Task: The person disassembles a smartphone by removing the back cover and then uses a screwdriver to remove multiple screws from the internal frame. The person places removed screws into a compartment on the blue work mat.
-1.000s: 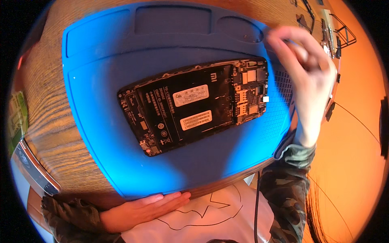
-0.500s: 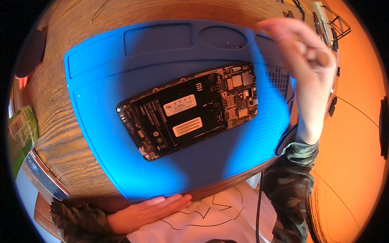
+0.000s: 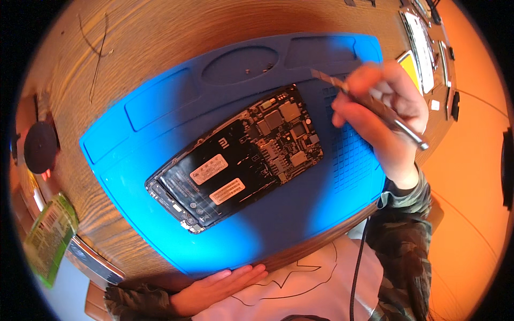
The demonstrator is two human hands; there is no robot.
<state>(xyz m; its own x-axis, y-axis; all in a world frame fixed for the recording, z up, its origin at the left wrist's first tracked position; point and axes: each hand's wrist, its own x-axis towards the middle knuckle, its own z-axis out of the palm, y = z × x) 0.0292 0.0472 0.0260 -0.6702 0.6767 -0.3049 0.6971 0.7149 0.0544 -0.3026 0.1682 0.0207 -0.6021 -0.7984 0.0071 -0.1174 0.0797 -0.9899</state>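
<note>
A smartphone with its back cover off (image 3: 249,139) lies slanted on a blue work mat (image 3: 128,166). Its black battery with two white labels and its bare circuit board show. In my right hand (image 3: 393,115) is a craft knife (image 3: 393,117), gripped between thumb and fingers above the mat's right side. The blade points up and left, beyond the phone's upper right corner, touching nothing. Flat with outstretched fingers, my left hand (image 3: 219,291) rests by the front table edge, against my shirt, holding nothing.
Tiny screws (image 3: 267,68) sit in the mat's oval recess. At the left are a round black object (image 3: 41,147), a green package (image 3: 51,235) and another phone (image 3: 93,259). A yellow-and-white item (image 3: 409,67) lies at the far right. A black cable (image 3: 360,267) hangs in front.
My right hand, blurred and with no tool visible before, now holds a craft knife over the mat's right side. My left hand stays flat. The whole view has shifted and turned somewhat.
</note>
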